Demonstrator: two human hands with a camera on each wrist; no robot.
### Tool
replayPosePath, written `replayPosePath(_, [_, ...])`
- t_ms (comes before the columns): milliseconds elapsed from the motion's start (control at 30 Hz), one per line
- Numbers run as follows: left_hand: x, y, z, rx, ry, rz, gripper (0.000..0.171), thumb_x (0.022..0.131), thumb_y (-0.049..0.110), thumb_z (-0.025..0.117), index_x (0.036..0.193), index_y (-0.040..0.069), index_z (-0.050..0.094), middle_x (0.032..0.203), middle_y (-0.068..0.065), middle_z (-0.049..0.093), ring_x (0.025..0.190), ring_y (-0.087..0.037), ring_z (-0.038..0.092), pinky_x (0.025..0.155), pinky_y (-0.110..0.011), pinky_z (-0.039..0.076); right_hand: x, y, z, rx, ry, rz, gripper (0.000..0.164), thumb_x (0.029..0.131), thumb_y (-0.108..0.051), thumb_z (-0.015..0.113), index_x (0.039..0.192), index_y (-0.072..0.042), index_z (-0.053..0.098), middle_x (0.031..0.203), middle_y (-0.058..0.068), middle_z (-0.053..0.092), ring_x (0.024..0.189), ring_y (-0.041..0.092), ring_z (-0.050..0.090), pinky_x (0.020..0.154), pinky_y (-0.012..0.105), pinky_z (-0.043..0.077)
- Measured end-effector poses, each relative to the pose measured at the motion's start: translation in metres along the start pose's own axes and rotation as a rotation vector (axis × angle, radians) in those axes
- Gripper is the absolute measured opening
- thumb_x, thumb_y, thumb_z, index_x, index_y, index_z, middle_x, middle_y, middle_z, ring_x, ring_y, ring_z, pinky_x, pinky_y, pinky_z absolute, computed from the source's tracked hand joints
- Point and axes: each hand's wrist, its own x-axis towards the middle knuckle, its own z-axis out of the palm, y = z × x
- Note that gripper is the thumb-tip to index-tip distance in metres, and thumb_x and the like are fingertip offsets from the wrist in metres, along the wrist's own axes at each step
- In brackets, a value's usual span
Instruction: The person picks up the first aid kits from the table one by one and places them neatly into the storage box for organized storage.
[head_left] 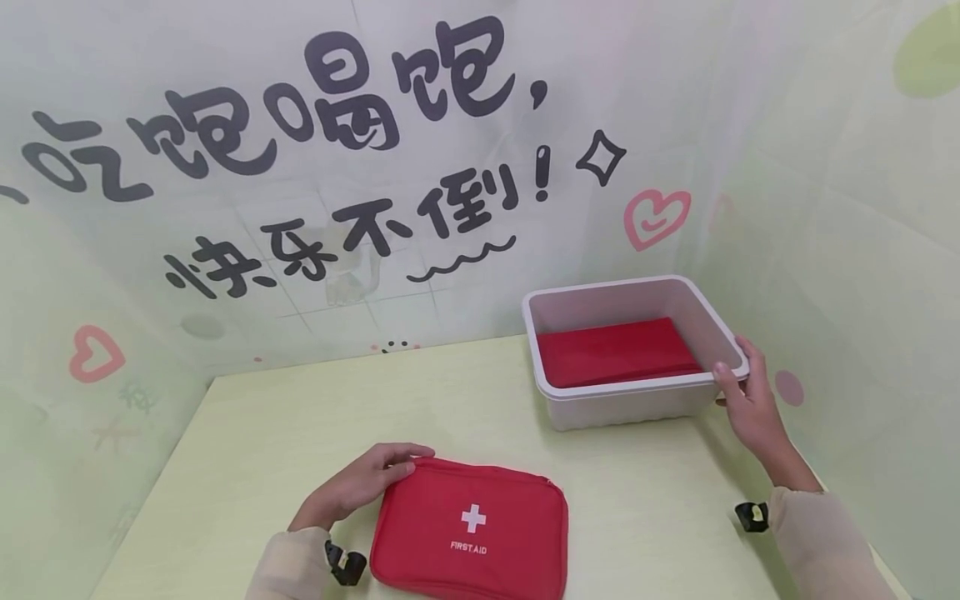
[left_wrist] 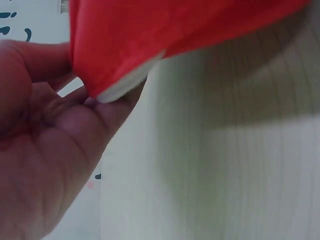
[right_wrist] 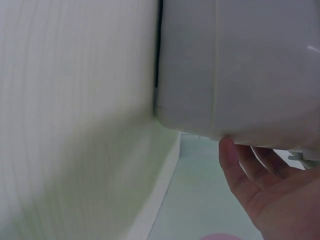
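Note:
A red first aid bag [head_left: 431, 529] with a white cross lies near the front of the table. At its upper left corner, my left hand [head_left: 367, 479] pinches the fabric between thumb and fingers. The left wrist view shows the lifted red corner of the bag [left_wrist: 130, 40] and a white strip at its edge, held by the left hand [left_wrist: 55, 115]. My right hand [head_left: 753, 412] grips the rim of a light grey plastic bin [head_left: 633, 408] at its right front corner, thumb on top. In the right wrist view, the fingers [right_wrist: 240, 175] touch the bin's outer wall [right_wrist: 250, 75].
A flat red item [head_left: 611, 354] lies inside the bin; its kind is unclear. The pale wooden table [head_left: 300, 425] meets printed wall sheets [head_left: 450, 292] at the back and both sides. Black wrist devices [head_left: 347, 565] sit by both sleeves.

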Motion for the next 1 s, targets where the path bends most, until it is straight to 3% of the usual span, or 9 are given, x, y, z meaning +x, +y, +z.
replayPosePath(200, [0.0,0.005,0.002,-0.014,0.032,0.021,0.039,0.104,0.006,0.047,0.142,-0.003,0.05,0.126,-0.017,0.063,0.102,-0.027,0.068,0.086,-0.036,0.058,0.0,0.001,0.0,-0.004,-0.002,-0.001,0.061,0.107,-0.018,0.039,0.157,-0.003,0.007,0.138,0.022,0.032,0.097,-0.002,0.045,0.069,0.016,0.049])
replayPosePath(600, [-0.006,0.016,-0.011,-0.04,0.207,0.03,0.041,0.106,0.012,0.043,0.145,-0.001,0.047,0.134,-0.021,0.058,0.102,-0.027,0.068,0.084,-0.036,0.059,0.0,0.002,0.0,-0.006,0.004,-0.006,0.06,0.107,-0.018,0.038,0.157,-0.004,0.007,0.136,0.021,0.033,0.096,-0.002,0.046,0.068,0.017,0.049])
replayPosePath(1000, [-0.01,0.02,-0.026,-0.103,0.268,0.087,0.043,0.108,0.01,0.038,0.147,-0.005,0.041,0.138,-0.028,0.052,0.103,-0.028,0.069,0.086,-0.036,0.058,0.0,0.003,0.0,0.004,0.007,-0.011,0.06,0.107,-0.017,0.038,0.157,-0.005,0.007,0.136,0.021,0.033,0.096,-0.001,0.046,0.068,0.017,0.049])
